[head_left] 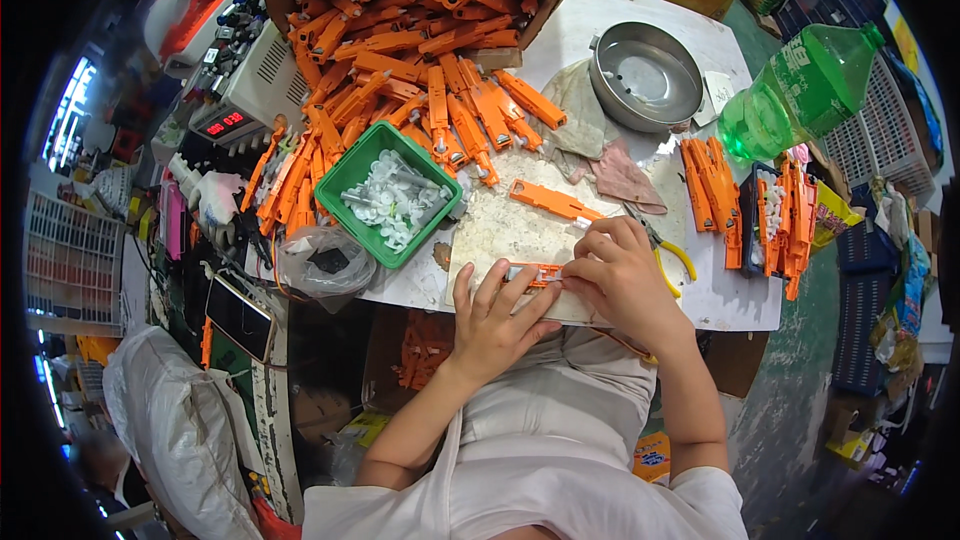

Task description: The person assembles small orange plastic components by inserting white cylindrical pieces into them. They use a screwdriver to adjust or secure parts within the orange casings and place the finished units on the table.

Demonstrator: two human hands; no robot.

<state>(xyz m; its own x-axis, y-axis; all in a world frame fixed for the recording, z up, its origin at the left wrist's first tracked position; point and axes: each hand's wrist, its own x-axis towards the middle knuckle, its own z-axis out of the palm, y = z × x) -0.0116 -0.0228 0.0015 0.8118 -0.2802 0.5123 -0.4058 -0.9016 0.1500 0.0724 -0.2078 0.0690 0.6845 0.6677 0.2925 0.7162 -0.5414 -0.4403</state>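
Both my hands meet over an orange plastic housing that lies at the front edge of the worn board. My left hand rests on its left end, fingers bent and pressing it down. From the right, my right hand pinches at the other end; whatever small part its fingertips grip is hidden. A second orange housing lies just beyond my hands on the board. Yellow-handled pliers lie partly behind my right hand. To the left stands a green bin of small white and clear plastic parts.
A large heap of orange housings spills from a box at the back. At the back right sits a metal bowl, with a green bottle beside it. More orange housings stand at the right edge. A clear plastic bag lies left.
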